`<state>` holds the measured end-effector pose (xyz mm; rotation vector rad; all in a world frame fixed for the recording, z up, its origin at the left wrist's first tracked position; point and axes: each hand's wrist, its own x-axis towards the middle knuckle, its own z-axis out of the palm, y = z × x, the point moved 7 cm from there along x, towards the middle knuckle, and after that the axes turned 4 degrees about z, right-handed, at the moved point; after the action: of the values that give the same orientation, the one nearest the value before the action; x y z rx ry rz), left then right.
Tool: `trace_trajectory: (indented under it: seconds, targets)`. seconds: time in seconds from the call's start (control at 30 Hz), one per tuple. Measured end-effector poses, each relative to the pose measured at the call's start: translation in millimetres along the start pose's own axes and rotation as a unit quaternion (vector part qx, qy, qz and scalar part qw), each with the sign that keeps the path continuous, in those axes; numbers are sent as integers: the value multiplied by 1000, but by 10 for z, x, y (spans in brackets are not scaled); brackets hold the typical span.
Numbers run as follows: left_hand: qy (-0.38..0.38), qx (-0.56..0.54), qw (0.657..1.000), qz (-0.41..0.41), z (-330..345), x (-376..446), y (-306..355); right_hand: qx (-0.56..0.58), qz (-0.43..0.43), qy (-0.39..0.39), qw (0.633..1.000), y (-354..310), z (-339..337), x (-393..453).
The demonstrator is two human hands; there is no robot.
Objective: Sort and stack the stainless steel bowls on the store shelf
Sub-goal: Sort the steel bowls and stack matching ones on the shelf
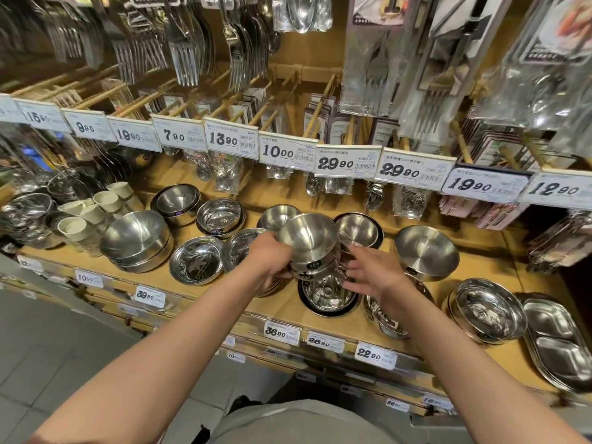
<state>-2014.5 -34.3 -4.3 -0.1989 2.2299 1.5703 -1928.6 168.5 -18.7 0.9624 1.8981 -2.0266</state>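
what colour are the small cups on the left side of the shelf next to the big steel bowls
The small cups are cream-white, seen in the head view.

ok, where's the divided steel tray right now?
Head view, far right end of the shelf: the divided steel tray lies at the front edge, just right of a shiny round bowl.

I'm in a shop, kitchenware aisle: price tags [347,163] along the shelf [278,310] edges, packaged forks [184,56] hanging on pegs, steel bowls [136,238] displayed in stacks.
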Motion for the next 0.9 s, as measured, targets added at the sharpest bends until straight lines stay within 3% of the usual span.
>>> trace_trajectory:
  seconds: [0.3, 0.43, 0.63, 0.9]
  targets:
    - [41, -15, 999, 4, -319, -60, -34, -79, 138, 28, 987, 1123, 57, 165]
    - [39, -17, 999, 3, -365, -103, -96, -103, 156, 62, 980, 1179, 145, 216]
    - [31, -13, 999, 10, -489, -148, -140, -8, 159, 86, 983, 1157, 320, 267]
    - [23, -11, 1000, 8, -650, -117, -128, 7, 153, 106, 982, 967, 309, 145]
